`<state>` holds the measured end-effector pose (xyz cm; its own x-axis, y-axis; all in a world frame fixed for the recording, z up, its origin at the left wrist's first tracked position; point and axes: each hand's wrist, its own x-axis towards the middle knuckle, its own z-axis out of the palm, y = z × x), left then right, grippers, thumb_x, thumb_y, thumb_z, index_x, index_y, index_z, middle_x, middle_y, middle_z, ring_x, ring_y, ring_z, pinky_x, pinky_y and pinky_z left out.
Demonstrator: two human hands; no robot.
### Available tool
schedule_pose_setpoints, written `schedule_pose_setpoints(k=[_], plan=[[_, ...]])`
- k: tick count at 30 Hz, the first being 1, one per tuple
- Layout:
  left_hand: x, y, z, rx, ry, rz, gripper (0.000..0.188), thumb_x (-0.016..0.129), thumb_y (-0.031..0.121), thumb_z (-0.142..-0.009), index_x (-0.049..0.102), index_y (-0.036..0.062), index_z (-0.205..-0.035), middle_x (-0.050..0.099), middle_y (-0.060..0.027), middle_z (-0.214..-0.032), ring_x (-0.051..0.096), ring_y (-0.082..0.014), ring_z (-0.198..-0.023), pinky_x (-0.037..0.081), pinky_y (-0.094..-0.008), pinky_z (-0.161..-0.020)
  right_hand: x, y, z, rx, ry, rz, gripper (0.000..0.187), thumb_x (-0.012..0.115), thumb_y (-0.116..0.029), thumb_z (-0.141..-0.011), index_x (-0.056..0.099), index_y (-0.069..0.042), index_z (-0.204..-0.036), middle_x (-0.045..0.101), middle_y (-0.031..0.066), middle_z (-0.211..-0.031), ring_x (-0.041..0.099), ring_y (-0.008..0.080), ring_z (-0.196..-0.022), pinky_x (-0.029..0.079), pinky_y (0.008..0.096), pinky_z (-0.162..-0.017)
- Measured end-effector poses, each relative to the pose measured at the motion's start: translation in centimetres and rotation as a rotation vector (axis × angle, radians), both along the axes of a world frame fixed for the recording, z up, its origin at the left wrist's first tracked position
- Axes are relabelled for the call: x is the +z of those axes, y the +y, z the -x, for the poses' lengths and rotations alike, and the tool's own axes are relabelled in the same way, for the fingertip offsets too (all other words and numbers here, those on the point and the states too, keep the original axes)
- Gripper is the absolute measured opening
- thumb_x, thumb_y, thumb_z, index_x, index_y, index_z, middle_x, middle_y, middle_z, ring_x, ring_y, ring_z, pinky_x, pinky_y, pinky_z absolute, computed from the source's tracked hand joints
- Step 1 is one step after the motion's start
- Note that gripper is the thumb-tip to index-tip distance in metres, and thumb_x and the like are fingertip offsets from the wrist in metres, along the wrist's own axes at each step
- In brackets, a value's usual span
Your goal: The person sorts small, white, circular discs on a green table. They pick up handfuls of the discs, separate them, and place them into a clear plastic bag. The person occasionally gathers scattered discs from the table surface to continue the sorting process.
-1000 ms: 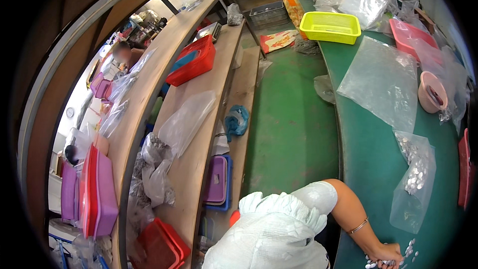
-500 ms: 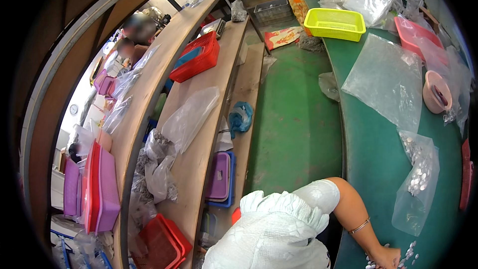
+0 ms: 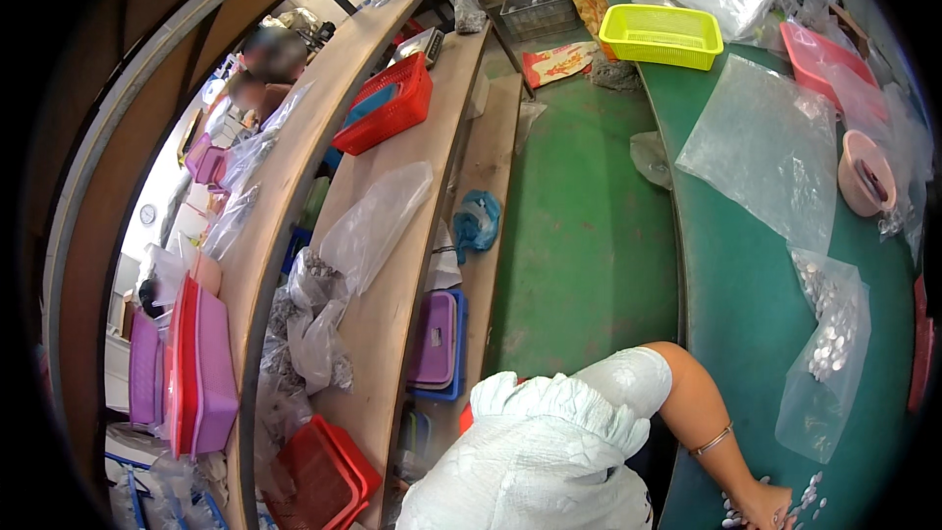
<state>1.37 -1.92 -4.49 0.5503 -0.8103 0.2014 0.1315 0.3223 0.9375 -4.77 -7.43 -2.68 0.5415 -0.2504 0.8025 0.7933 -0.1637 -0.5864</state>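
Observation:
My left arm, in a pale short sleeve and with a bracelet at the wrist, bends over the green table. At its end my left hand is low over the tabletop, fingers curled down and closed. Small whitish discs lie scattered on both sides of it. The fingertips are partly cut off by the lower edge, so what they hold cannot be made out. Beyond the hand lies a clear plastic bag with many similar silvery discs inside. My right hand is out of view.
A large clear plastic sheet, a pink bowl and a yellow basket are farther along the table. Wooden shelves on the left hold a red basket, purple trays and plastic bags. Between them runs the green floor.
The whole view has shifted slightly. My left hand stays among the discs at nearly the same spot, its fingers still curled.

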Motion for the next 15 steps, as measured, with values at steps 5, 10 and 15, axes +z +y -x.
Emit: schedule_pose_setpoints(k=[5, 10, 15], plan=[[-0.4, -0.2, -0.1, 0.000, -0.013, 0.023, 0.036, 0.064, 0.039, -0.083, 0.066, 0.0026, -0.078, 0.062, -0.0019, -0.063, 0.053, -0.0068, -0.056, 0.042, -0.0272, -0.047, 3.5, 0.7, 2.8, -0.420, 0.501, 0.331, 0.041, 0.046, -0.021, -0.095, 0.038, 0.006, -0.126, 0.051, 0.0208, -0.112, 0.053, 0.0304, -0.102, 0.043, 0.0392, -0.089], [-1.1, -0.9, -0.3, -0.012, -0.015, 0.055, 0.035, 0.064, 0.037, -0.083, 0.067, 0.0025, -0.080, 0.062, -0.0019, -0.065, 0.054, -0.0075, -0.056, 0.043, -0.0270, -0.047, 3.0, 0.2, 2.9, -0.437, 0.517, 0.330, 0.036, 0.046, -0.017, -0.095, 0.042, 0.006, -0.122, 0.051, 0.0206, -0.113, 0.053, 0.0297, -0.102, 0.042, 0.0377, -0.089], [-0.4, -0.3, -0.1, -0.038, 0.119, 0.012, 0.031, 0.065, 0.035, -0.083, 0.069, 0.0050, -0.080, 0.063, -0.0006, -0.066, 0.055, -0.0078, -0.055, 0.044, -0.0261, -0.047, 2.9, -0.2, 2.7, -0.465, 0.546, 0.308, 0.035, 0.047, -0.016, -0.094, 0.043, 0.006, -0.121, 0.052, 0.0204, -0.112, 0.053, 0.0294, -0.101, 0.042, 0.0374, -0.089]])
